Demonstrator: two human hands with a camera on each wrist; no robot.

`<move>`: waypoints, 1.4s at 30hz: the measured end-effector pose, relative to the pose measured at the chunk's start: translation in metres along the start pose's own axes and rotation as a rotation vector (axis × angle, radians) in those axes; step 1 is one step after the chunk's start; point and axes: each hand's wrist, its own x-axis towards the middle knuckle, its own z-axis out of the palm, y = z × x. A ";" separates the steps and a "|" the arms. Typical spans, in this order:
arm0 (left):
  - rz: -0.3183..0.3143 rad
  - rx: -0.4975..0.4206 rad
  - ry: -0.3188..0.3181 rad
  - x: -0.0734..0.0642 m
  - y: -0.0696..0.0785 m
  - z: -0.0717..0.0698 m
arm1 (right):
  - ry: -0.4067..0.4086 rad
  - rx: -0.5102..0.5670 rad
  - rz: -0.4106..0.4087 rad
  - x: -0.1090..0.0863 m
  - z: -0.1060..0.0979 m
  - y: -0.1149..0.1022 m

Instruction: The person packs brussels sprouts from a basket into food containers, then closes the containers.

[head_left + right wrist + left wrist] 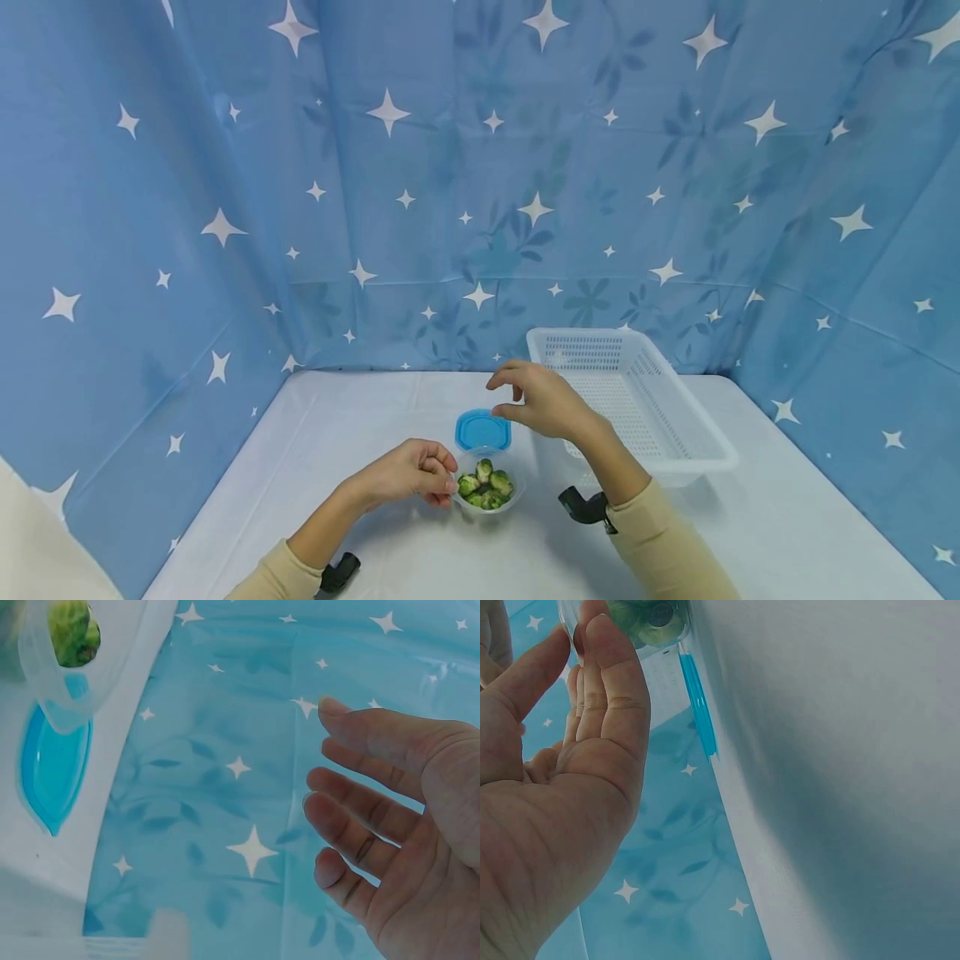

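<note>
A clear plastic container (480, 509) with several halved Brussels sprouts (491, 498) in it stands on the white table. My left hand (417, 472) pinches its left rim between thumb and fingers; the left wrist view shows the clear edge there. Just behind the container lies a blue lid (482, 431), also visible as a blue shape in the right wrist view. Raised above the table, to the right of the lid, is my right hand (546, 400). Its fingers are loosely bent, apart from the thumb, with nothing between them (397, 817).
A white perforated plastic basket (708, 421) stands at the back right, partly behind my right forearm. Blue curtains (450, 167) with white stars enclose the table (360, 408) at the back and on both sides.
</note>
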 end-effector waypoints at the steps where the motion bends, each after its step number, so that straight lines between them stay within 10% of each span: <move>1: 0.001 -0.001 0.000 0.000 -0.001 0.000 | 0.003 -0.005 -0.002 0.000 -0.001 0.000; 42: 0.008 0.011 0.006 -0.001 -0.002 0.000 | 0.016 0.135 0.277 0.008 -0.040 0.110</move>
